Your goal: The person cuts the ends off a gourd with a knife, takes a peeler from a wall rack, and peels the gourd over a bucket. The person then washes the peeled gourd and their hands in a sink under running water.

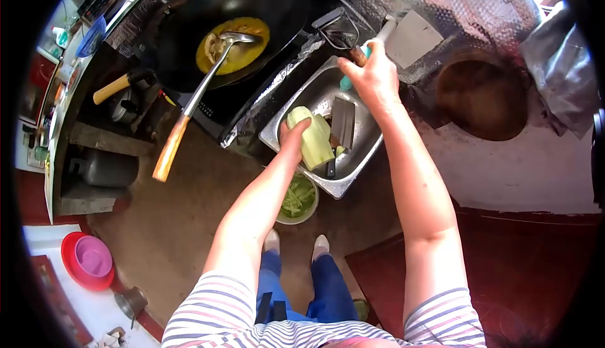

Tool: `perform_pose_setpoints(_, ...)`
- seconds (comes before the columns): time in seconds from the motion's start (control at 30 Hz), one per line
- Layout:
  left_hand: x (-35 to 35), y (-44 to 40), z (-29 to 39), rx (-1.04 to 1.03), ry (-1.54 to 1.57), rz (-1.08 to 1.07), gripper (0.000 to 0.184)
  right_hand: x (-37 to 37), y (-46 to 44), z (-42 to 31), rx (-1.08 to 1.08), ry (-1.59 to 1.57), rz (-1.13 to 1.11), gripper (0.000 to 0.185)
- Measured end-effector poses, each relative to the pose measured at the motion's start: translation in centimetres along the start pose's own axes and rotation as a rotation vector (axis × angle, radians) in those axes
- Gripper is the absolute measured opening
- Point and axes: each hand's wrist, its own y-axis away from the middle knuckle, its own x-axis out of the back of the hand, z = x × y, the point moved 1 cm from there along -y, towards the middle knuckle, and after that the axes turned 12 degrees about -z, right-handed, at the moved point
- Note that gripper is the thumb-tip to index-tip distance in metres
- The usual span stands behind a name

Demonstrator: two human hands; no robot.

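Note:
My left hand (pixel 292 139) is wrapped round a peeled pale green vegetable (pixel 311 139) over the metal sink (pixel 359 174). Beside the vegetable, a broad blade (pixel 343 123) and a dark-handled knife (pixel 331 169) lie in the sink. At the sink's far side, my right hand (pixel 376 77) has its fingers closed around the tap area, near a pale spout (pixel 386 29) with a teal part (pixel 345 83) below it. What exactly those fingers grip is partly hidden.
A large black wok (pixel 183 45) with yellow liquid (pixel 242 55) and a wooden-handled ladle (pixel 173 143) stands left of the sink. Below the sink is a bowl of green peelings (pixel 297 198). A round brown board (pixel 482 99) leans at the right; red and pink basins (pixel 93 256) are lower left.

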Motion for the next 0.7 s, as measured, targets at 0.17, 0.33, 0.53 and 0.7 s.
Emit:
perform_pose_setpoints(0.17,0.1,-3.5,-2.9,0.114,0.034,0.096,0.06,-0.8,-0.3,0.8,-0.087,0.057,-0.039,0.053)
perform_pose_setpoints(0.33,-0.4,-6.5,-4.1,0.144,0.151,0.04,0.06,0.0,-0.1,2.4,0.078,-0.137,-0.069,0.056)
perform_pose_setpoints(0.53,-2.7,-8.7,-4.2,0.254,0.259,-0.108,0.057,0.3,0.0,2.7,0.097,-0.252,-0.121,0.048)
perform_pose_setpoints(0.7,-4.7,-9.1,-4.3,0.279,0.298,-0.176,0.055,0.7,-0.2,3.1,0.037,-0.358,-0.211,0.055)
